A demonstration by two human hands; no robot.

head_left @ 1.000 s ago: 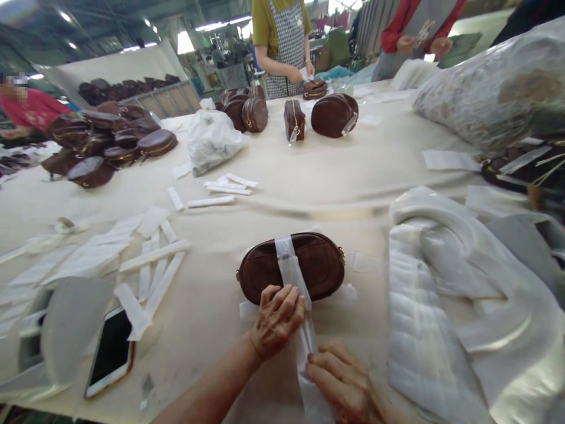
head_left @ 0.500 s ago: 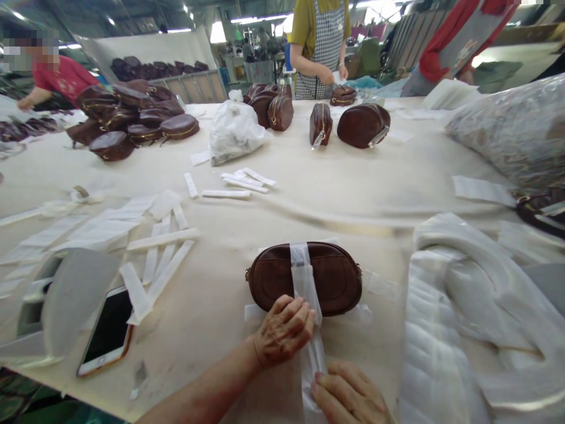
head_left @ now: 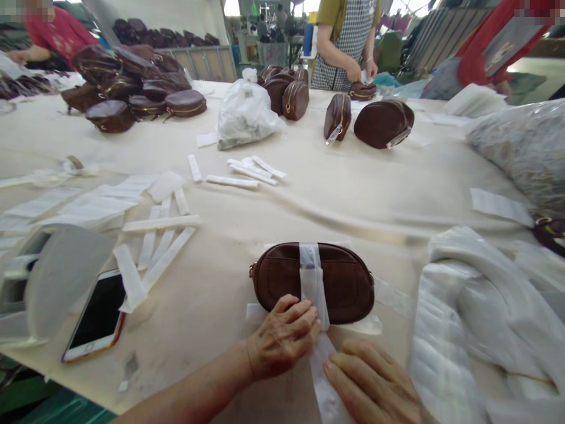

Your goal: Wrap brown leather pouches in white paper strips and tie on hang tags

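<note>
On the cream table, the oval dark-brown leather bag seems light, soft; hold it at three and nine o'clock. At six, left hand, half curled, and right hand touch translucent white strip; grips unclear.

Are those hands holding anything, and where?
The left hand touches the translucent white strip by the near edge of the oval brown leather bag; the right hand, farther down it. Whether either grips it cannot be told.
</note>
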